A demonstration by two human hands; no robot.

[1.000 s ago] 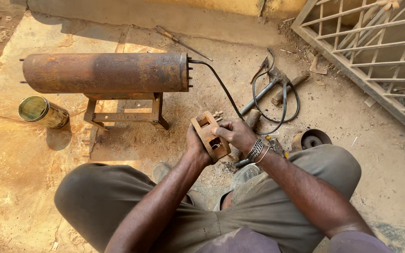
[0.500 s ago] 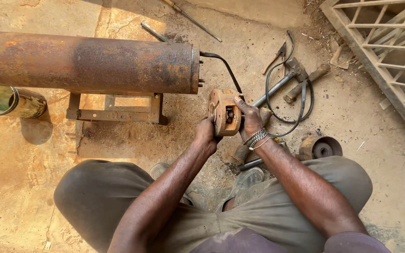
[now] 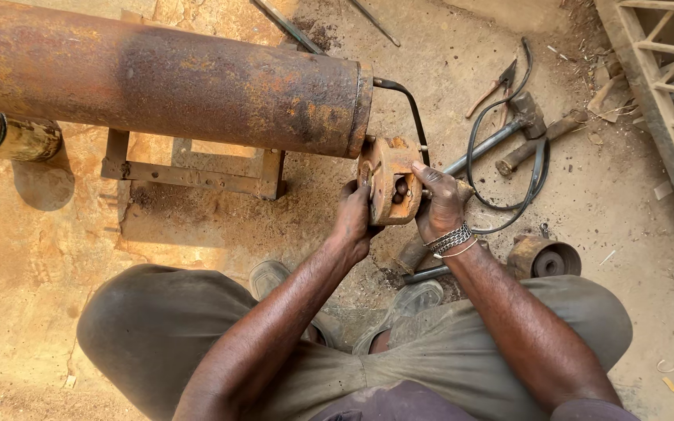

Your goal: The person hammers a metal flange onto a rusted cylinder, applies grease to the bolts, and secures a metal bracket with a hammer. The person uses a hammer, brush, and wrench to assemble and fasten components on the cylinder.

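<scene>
Both hands grip one rusty cast block (image 3: 388, 183) — the left hand (image 3: 352, 218) wraps its near side, the right hand (image 3: 440, 204) clamps the far side with fingers curled over the top, bracelets at the wrist. They hold the block against the open end of the rusty cylinder (image 3: 165, 82), which lies across a low metal stand (image 3: 189, 175). To do this well, I judge the block should stay square to the cylinder's rim, both grips firm and even, thumbs clear of the joint. A black hose (image 3: 509, 148) loops on the dirt beyond, beside a hammer (image 3: 509, 132) — a small cylindrical part (image 3: 544, 257) sits by the right knee.
</scene>
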